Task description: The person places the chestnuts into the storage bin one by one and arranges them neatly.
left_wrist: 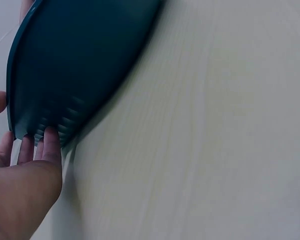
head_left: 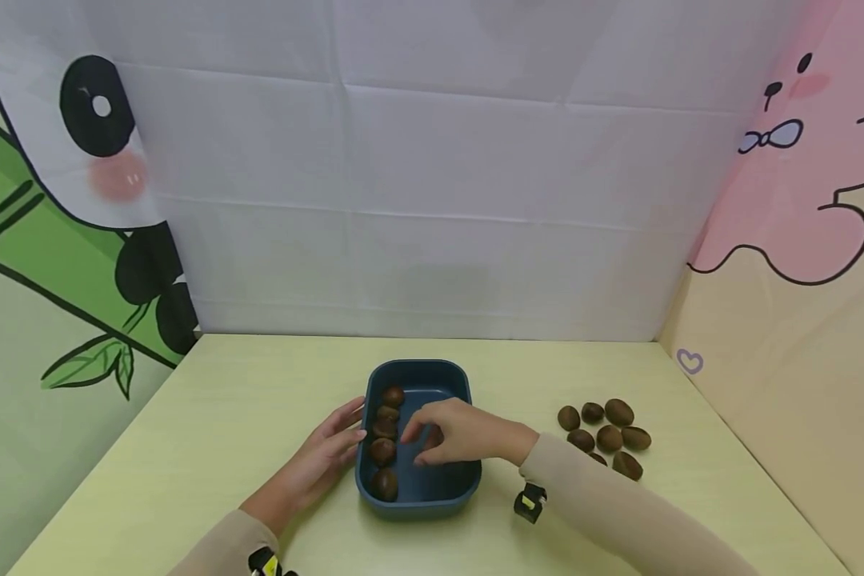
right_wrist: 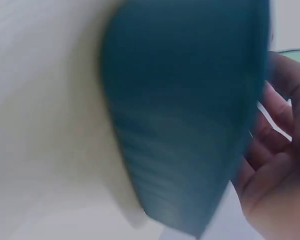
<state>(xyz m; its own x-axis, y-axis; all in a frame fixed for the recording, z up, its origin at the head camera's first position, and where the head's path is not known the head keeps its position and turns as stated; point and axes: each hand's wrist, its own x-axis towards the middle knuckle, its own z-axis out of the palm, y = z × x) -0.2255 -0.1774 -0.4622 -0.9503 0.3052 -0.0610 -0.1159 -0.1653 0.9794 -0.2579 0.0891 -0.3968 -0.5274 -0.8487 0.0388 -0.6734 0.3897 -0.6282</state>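
Note:
A dark blue rectangular box (head_left: 439, 488) stands on the table, with several brown chestnuts (head_left: 383, 452) in a row along its left inside wall. My left hand (head_left: 324, 456) rests against the box's left side, its fairly straight fingers touching the outer wall; the left wrist view shows those fingertips (left_wrist: 51, 135) low on the ribbed wall. Over the inside of the box hangs my right hand (head_left: 461, 432), index finger and thumb bent and apart. A brownish patch shows in shade between them; whether it is a chestnut or other fingers is unclear. The right wrist view is blurred.
To the right of the box lies a loose group of several chestnuts (head_left: 609, 438) on the pale yellow table (head_left: 259, 376). A white cloth backdrop (head_left: 439, 200) hangs behind the table. Printed panels flank it left and right.

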